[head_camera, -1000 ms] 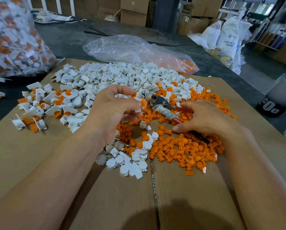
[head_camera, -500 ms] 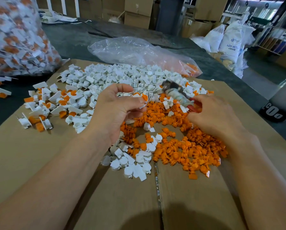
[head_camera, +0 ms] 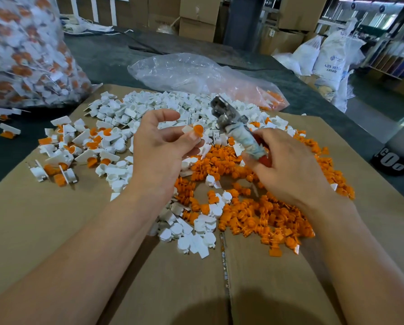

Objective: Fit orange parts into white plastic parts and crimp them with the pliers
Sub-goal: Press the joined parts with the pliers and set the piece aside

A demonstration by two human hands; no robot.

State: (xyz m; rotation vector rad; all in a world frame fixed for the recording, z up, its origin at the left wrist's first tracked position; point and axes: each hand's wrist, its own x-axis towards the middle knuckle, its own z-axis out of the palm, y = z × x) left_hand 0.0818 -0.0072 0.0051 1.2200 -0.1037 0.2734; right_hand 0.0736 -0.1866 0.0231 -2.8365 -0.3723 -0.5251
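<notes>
My left hand (head_camera: pixel 163 146) pinches a white plastic part with an orange part seated in it (head_camera: pixel 195 132), held above the piles. My right hand (head_camera: pixel 290 170) grips the pliers (head_camera: pixel 233 124) by their red, tape-wrapped handles, with the metal jaws raised and pointing up and left, just right of the held part. Loose orange parts (head_camera: pixel 266 216) lie heaped under my right hand. White plastic parts (head_camera: pixel 154 106) spread behind and below my left hand.
Everything lies on flattened cardboard (head_camera: pixel 55 231) with a seam down the middle. Fitted white-and-orange pieces (head_camera: pixel 65 156) sit at the left. A full clear bag (head_camera: pixel 20 50) stands far left, a nearly empty bag (head_camera: pixel 196 76) behind the piles.
My right hand picked the pliers up from the orange pile and raised them, jaws upward. My left hand lifted slightly and turned the fitted part toward the jaws.
</notes>
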